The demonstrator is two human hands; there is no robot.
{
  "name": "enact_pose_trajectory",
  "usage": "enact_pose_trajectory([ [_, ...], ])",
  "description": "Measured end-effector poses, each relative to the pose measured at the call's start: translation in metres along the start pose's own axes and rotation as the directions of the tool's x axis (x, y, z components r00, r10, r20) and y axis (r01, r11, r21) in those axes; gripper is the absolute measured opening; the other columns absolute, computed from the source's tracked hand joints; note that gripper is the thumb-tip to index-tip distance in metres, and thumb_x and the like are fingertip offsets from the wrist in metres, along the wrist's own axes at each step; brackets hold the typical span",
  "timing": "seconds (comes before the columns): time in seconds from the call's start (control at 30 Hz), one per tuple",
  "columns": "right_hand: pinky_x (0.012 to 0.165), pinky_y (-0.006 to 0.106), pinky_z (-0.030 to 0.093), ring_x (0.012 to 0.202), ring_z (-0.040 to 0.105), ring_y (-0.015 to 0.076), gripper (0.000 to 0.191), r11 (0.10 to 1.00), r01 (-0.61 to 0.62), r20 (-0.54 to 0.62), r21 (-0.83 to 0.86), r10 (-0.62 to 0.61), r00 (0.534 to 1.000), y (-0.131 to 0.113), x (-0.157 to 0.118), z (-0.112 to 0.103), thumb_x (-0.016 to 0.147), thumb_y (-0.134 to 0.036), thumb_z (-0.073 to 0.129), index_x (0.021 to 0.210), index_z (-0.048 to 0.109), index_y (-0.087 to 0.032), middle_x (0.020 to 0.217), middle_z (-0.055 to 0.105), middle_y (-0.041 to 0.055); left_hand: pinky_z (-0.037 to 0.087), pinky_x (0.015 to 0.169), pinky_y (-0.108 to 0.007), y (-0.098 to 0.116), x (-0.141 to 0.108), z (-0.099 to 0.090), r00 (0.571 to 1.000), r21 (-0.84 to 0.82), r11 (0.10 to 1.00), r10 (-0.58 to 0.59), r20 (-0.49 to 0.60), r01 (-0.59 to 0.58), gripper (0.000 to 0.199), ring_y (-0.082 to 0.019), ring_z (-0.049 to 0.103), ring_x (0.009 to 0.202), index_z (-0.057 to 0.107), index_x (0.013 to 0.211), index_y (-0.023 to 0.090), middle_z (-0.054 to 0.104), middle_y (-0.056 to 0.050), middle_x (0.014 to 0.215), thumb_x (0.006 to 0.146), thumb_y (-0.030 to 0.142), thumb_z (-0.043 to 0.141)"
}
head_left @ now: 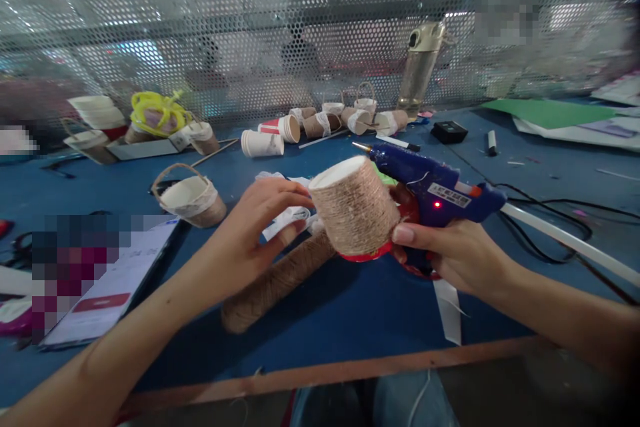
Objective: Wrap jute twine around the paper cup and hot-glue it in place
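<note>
My right hand (465,253) is closed around a blue hot glue gun (425,180) with a lit red light, its nozzle pointing left. That same hand also holds a twine-wrapped paper cup (355,210), thumb near its red base. The cup is tilted, its white mouth turned up and left. My left hand (270,213) is open, fingers stretched to the cup's left side; whether they touch it I cannot tell. White lace ribbon (287,219) shows beneath that hand. A roll of brown twine (275,287) lies below the cup.
A small handled basket (193,200) sits left, beside a tablet (113,287). Paper cups (263,144) and several wrapped cups lie further back, near a water bottle (423,70). Black cable (550,233) runs at right. A perforated metal screen (300,27) bounds the back.
</note>
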State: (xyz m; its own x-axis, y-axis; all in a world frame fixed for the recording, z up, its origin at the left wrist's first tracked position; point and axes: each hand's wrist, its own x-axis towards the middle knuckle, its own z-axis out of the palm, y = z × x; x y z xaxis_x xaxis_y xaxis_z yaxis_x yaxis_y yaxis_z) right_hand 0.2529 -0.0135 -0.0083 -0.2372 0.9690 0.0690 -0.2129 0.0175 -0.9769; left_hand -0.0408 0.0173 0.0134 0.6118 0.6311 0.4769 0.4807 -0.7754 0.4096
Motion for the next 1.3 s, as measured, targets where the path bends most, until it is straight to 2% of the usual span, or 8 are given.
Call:
enact_pose_trajectory([
  [0.13,0.048,0.026,0.045,0.055,0.062,0.014,0.03,0.997,-0.027,-0.015,-0.075,0.026,1.0,0.003,0.0,-0.003,0.078,-0.034,0.091,0.102,0.078,-0.021,0.065,0.07,-0.0019,0.048,0.113,-0.054,0.018,-0.002,0.005,0.968,0.096,0.995,-0.015,0.251,-0.01,0.054,-0.036,0.057,0.131,0.068,0.13,0.025,0.066,-0.011,0.138,0.087,0.054,0.08],
  [0.23,0.053,0.027,0.048,0.056,0.063,0.014,0.034,0.998,-0.035,-0.035,-0.059,0.033,0.999,0.006,-0.001,-0.004,0.076,-0.032,0.092,0.106,0.078,-0.021,0.067,0.071,-0.0019,0.056,0.103,-0.054,0.025,-0.005,0.008,0.918,0.168,0.984,-0.127,0.376,0.068,0.056,-0.038,0.062,0.126,0.065,0.136,0.025,0.065,-0.014,0.14,0.087,0.047,0.08],
  [0.4,0.053,0.027,0.05,0.057,0.063,0.0141,0.042,0.999,-0.028,-0.028,-0.035,0.027,0.999,0.01,-0.002,-0.007,0.078,-0.031,0.09,0.117,0.077,-0.022,0.071,0.073,-0.0011,0.058,0.098,-0.043,0.018,-0.005,0.003,0.924,0.156,0.987,-0.098,0.371,0.042,0.038,-0.027,0.071,0.114,0.068,0.134,0.033,0.066,-0.008,0.139,0.101,0.022,0.053],
  [0.63,0.036,0.021,0.031,0.047,0.05,0.011,0.038,0.995,-0.054,0.003,-0.079,0.054,0.999,0.007,-0.002,-0.007,0.082,-0.04,0.087,0.113,0.076,-0.02,0.058,0.061,-0.0034,0.056,0.09,-0.051,0.01,-0.005,0.004,0.957,0.313,0.95,-0.067,0.283,-0.026,0.035,-0.033,0.067,0.105,0.072,0.12,0.025,0.069,-0.013,0.126,0.096,0.05,0.068],
  [0.8,0.036,0.021,0.029,0.043,0.038,0.0084,0.039,0.996,-0.064,0.033,-0.063,0.066,0.997,0.002,-0.002,-0.001,0.082,-0.042,0.087,0.111,0.076,-0.02,0.051,0.049,-0.0081,0.054,0.095,-0.052,0.001,-0.004,0.007,0.986,0.393,0.92,-0.07,0.152,0.005,0.025,-0.032,0.063,0.11,0.072,0.118,0.023,0.07,-0.013,0.121,0.105,0.026,0.051],
  [0.93,0.039,0.022,0.031,0.045,0.041,0.009,0.032,0.994,-0.053,0.017,-0.094,0.055,0.998,0.003,-0.003,-0.002,0.082,-0.04,0.086,0.104,0.075,-0.02,0.055,0.053,-0.0061,0.048,0.112,-0.055,0.003,-0.003,0.013,0.966,0.385,0.911,0.05,0.256,-0.149,0.029,-0.032,0.06,0.126,0.072,0.118,0.023,0.072,-0.012,0.125,0.105,0.018,0.047],
  [1.0,0.04,0.022,0.031,0.045,0.041,0.0086,0.032,0.995,-0.036,0.024,-0.092,0.038,0.999,0.003,-0.003,-0.002,0.081,-0.041,0.086,0.103,0.075,-0.02,0.056,0.053,-0.0063,0.046,0.117,-0.055,0.005,-0.003,0.017,0.948,0.338,0.925,0.068,0.31,-0.177,0.025,-0.032,0.061,0.127,0.072,0.12,0.022,0.073,-0.012,0.127,0.105,0.028,0.052],
  [1.3,0.039,0.022,0.031,0.045,0.041,0.0081,0.037,0.997,-0.012,0.035,-0.08,0.015,0.999,0.001,-0.001,0.0,0.082,-0.038,0.086,0.113,0.075,-0.02,0.056,0.054,-0.0065,0.057,0.097,-0.046,0.002,-0.002,0.014,0.966,0.343,0.936,-0.015,0.259,-0.077,0.029,-0.028,0.071,0.102,0.074,0.101,0.02,0.077,-0.011,0.11,0.106,0.022,0.046],
])
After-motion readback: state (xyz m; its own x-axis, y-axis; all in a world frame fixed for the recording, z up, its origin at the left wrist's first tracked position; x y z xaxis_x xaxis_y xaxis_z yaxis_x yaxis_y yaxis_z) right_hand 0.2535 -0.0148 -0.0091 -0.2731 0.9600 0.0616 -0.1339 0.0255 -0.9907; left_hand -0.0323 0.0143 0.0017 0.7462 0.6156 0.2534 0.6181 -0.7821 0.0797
